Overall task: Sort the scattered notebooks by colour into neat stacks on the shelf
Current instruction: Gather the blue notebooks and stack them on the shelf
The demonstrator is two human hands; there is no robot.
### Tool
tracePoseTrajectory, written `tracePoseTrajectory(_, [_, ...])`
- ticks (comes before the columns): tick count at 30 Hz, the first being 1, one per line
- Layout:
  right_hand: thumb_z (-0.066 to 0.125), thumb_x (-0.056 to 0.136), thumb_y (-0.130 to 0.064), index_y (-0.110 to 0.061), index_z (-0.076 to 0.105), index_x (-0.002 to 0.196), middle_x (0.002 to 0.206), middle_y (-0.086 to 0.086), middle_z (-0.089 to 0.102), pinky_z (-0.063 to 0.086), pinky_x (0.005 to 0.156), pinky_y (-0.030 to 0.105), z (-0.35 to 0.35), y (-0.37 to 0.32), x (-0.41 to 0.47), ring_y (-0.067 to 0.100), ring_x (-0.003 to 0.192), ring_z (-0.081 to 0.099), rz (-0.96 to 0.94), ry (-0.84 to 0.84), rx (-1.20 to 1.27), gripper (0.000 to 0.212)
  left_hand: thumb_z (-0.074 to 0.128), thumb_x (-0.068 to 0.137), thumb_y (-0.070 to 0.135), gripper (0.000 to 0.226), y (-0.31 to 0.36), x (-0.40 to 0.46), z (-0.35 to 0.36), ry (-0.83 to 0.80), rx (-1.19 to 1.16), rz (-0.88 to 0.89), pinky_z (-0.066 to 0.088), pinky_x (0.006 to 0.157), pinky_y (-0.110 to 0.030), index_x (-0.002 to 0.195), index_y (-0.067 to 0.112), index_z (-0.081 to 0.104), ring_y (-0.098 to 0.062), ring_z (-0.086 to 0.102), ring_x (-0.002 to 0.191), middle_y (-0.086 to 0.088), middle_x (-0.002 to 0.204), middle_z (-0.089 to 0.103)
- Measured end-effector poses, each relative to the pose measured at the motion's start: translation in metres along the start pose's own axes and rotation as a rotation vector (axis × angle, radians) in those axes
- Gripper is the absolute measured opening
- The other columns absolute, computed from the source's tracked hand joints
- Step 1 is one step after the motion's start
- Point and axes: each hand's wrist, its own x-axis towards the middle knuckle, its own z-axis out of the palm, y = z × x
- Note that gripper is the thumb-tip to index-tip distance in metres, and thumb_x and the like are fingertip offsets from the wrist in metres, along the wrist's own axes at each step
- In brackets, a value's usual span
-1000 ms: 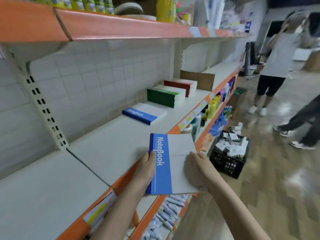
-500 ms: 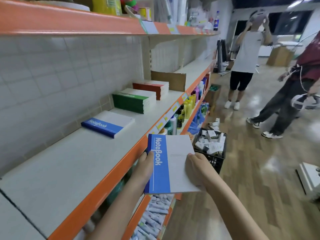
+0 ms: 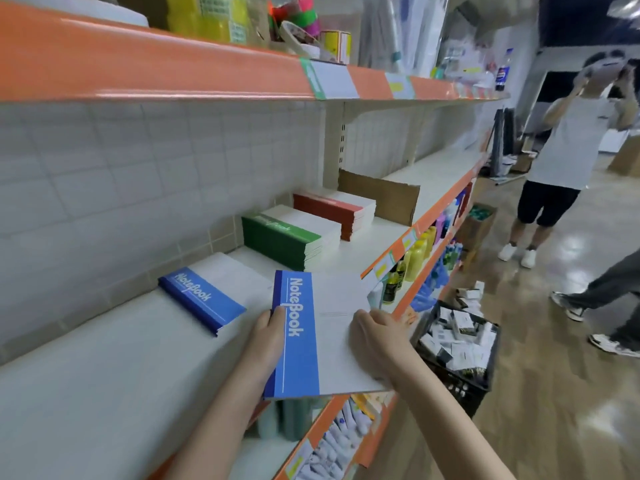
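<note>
Centre frame, left hand (image 3: 268, 336) and right hand (image 3: 372, 336) each grip the blue notebook (image 3: 311, 337) over the shelf (image 3: 104, 375); blue stack (image 3: 207, 296) lies left of it.

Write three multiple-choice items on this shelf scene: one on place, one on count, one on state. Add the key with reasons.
1. Which stack lies nearest the held notebook?
A. blue
B. green
C. red

2. How many colour stacks lie on the shelf?
A. two
B. three
C. five

3. How is the held notebook held?
A. by the left hand only
B. by both hands
C. it lies on the floor

Key: 1 A, since the green stack and red stack lie farther along. 2 B, blue, green, red. 3 B, the left hand and right hand grip its edges.
</note>
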Motion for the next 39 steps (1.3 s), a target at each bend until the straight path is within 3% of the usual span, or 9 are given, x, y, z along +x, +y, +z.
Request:
tracePoseTrajectory(4, [0.037, 0.097, -0.030, -0.013, 0.043, 0.081, 0.077, 0.004, 0.040, 0.030, 0.060, 0.030, 0.021, -0.013, 0.028, 0.016, 0.071, 0.039, -0.046, -0.117, 0.003, 0.024, 0.040, 0.100, 0.033, 0.022, 0.004, 0.017, -0.019, 0.130, -0.002, -0.014, 0.041, 0.056, -0.026, 0.094, 0.016, 0.053, -0.017, 0.060, 0.071, -0.004, 0.084, 0.062])
tracePoseTrajectory(7, [0.037, 0.097, -0.028, -0.015, 0.039, 0.071, 0.068, -0.001, 0.039, 0.029, 0.056, 0.028, 0.039, -0.026, 0.047, 0.013, 0.062, 0.037, -0.097, -0.188, -0.023, 0.029, 0.042, 0.100, 0.031, 0.021, 0.003, 0.024, -0.035, 0.221, -0.063, -0.046, 0.045, 0.064, -0.030, 0.088, 0.017, 0.051, -0.022, 0.061, 0.075, -0.008, 0.088, 0.062])
tracePoseTrajectory(12, [0.037, 0.099, -0.027, -0.012, 0.044, 0.078, 0.071, 0.001, 0.043, 0.031, 0.055, 0.027, 0.067, -0.048, 0.078, 0.014, 0.065, 0.041, -0.180, -0.376, -0.014, 0.026, 0.043, 0.099, 0.029, 0.017, 0.006, 0.032, -0.056, 0.358, -0.160, -0.047, 0.049, 0.063, -0.028, 0.096, 0.016, 0.054, -0.021, 0.064, 0.076, -0.005, 0.088, 0.065])
tracePoseTrajectory(18, [0.038, 0.100, -0.026, -0.013, 0.040, 0.077, 0.070, 0.000, 0.037, 0.028, 0.050, 0.021, 0.095, -0.065, 0.122, 0.012, 0.062, 0.037, -0.266, -0.549, -0.065, 0.026, 0.047, 0.098, 0.030, 0.019, 0.008, 0.038, -0.069, 0.493, -0.200, -0.042, 0.050, 0.057, -0.026, 0.087, 0.019, 0.058, -0.014, 0.069, 0.066, 0.004, 0.074, 0.072])
tracePoseTrajectory(22, [0.039, 0.099, -0.028, -0.014, 0.043, 0.078, 0.070, -0.002, 0.041, 0.029, 0.054, 0.026, 0.106, -0.072, 0.149, 0.011, 0.062, 0.040, -0.303, -0.640, -0.117, 0.026, 0.050, 0.097, 0.031, 0.030, 0.010, 0.047, -0.074, 0.545, -0.095, -0.065, 0.047, 0.057, -0.025, 0.082, 0.007, 0.057, -0.018, 0.070, 0.069, -0.005, 0.080, 0.074])
tracePoseTrajectory(26, [0.045, 0.097, -0.025, -0.010, 0.038, 0.073, 0.064, 0.000, 0.037, 0.025, 0.052, 0.027, 0.118, -0.078, 0.168, 0.013, 0.058, 0.035, -0.425, -0.639, -0.172, 0.029, 0.052, 0.096, 0.028, 0.025, 0.008, 0.064, -0.079, 0.637, -0.013, -0.072, 0.042, 0.069, -0.033, 0.081, 0.008, 0.048, -0.032, 0.067, 0.082, -0.024, 0.090, 0.066])
tracePoseTrajectory(32, [0.051, 0.095, -0.027, -0.005, 0.050, 0.074, 0.068, 0.007, 0.051, 0.034, 0.060, 0.030, 0.134, -0.087, 0.195, 0.022, 0.065, 0.046, -0.595, -0.578, -0.319, 0.031, 0.055, 0.094, 0.023, 0.019, 0.012, 0.090, -0.082, 0.806, 0.230, -0.055, 0.051, 0.083, -0.042, 0.096, 0.005, 0.051, -0.027, 0.065, 0.092, -0.010, 0.098, 0.065])
tracePoseTrajectory(35, [0.050, 0.095, -0.029, -0.008, 0.048, 0.077, 0.078, 0.009, 0.053, 0.039, 0.066, 0.030, 0.144, -0.092, 0.203, 0.022, 0.072, 0.048, -0.641, -0.565, -0.399, 0.028, 0.053, 0.094, 0.027, 0.026, 0.015, 0.099, -0.082, 0.883, 0.415, -0.115, 0.050, 0.078, -0.038, 0.100, 0.002, 0.053, -0.027, 0.063, 0.090, -0.010, 0.096, 0.064])
tracePoseTrajectory(39, [0.044, 0.097, -0.029, -0.011, 0.043, 0.075, 0.098, 0.017, 0.060, 0.051, 0.081, 0.042, 0.152, -0.094, 0.204, 0.031, 0.085, 0.060, -0.687, -0.586, -0.474, 0.029, 0.051, 0.095, 0.026, 0.026, 0.012, 0.107, -0.080, 0.935, 0.548, -0.160, 0.045, 0.067, -0.035, 0.096, 0.001, 0.055, -0.028, 0.059, 0.077, -0.013, 0.089, 0.065])
